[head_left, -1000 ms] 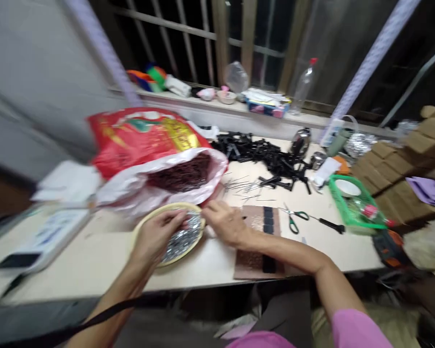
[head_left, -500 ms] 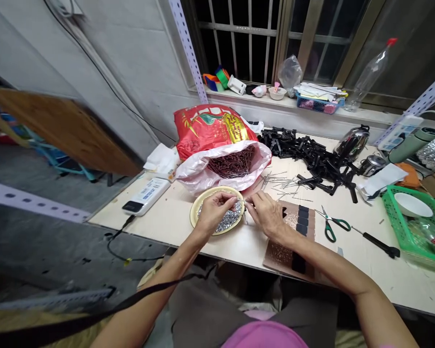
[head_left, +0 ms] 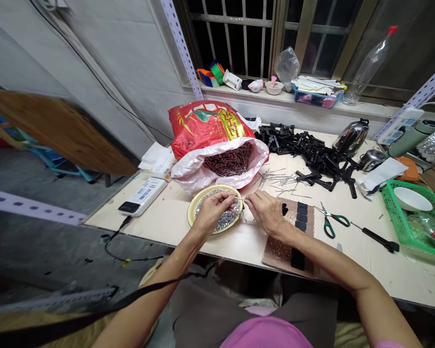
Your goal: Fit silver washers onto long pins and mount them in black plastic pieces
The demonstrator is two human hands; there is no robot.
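Bridging the small gap between the two hands, a thin metal rod [head_left: 240, 198] sits at the right side of the shallow yellow bowl [head_left: 190, 212], partly above its rim. The left hand [head_left: 212, 211] has its thumb and forefinger brought narrowly together on one end, over the bowl, while the fingers of the right hand [head_left: 268, 212] seem to pinch the other end just outside it. Whether a small part already sits on the rod is too fine to make out, so this piece looks in the middle of being handled rather than finished. Plenty is left to draw on: the bowl holds a broad layer of silver pieces [head_left: 224, 222], and the red bag [head_left: 197, 130] behind it gapes toward the hands, showing a dense mass of reddish-brown pins [head_left: 230, 162]. Between the bag and the black parts [head_left: 297, 142], loose rods [head_left: 275, 180] lie scattered on the surface [head_left: 348, 270]; nothing shows clearly whether they are done or waiting. The black parts form a large heap, and their state cannot be told either. A brown board [head_left: 279, 251] lies partly under the right forearm, with scissors [head_left: 329, 220] just beside it, untouched.
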